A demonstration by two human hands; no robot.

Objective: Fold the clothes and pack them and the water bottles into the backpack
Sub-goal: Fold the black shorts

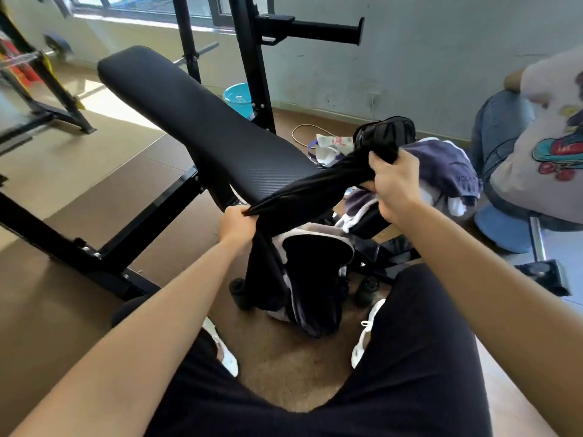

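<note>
The person sits with both arms stretched forward over the knees. The left hand (235, 223) pinches one end of a black, thin, stretchy garment (303, 190); its fingers are closed tight on the cloth edge. The right hand (394, 181) grips the other end of the same garment in a full fist, higher and farther away, so the cloth runs as a tight twisted band between the two hands, and a loose part hangs down from the left hand towards the floor.

Under the hands stands the open black backpack with a pale lining rim (315, 250), on the brown floor between the person's white shoes. Its mouth faces up and looks dark inside. A dark round water bottle (367, 290) stands on the floor just beside the backpack on the right side, and another dark cylinder-shaped thing (239, 293) is at its left side, partly hidden by the hanging cloth; I cannot tell surely what it is.

The long black padded desk (195, 121) goes away to the upper left and its pad is bare. At its near end lies a heap of purple-grey and white clothes (441, 175), behind the right hand, with a small black pouch (388, 130) above it. A second person in a white printed shirt sits at the right edge.
</note>
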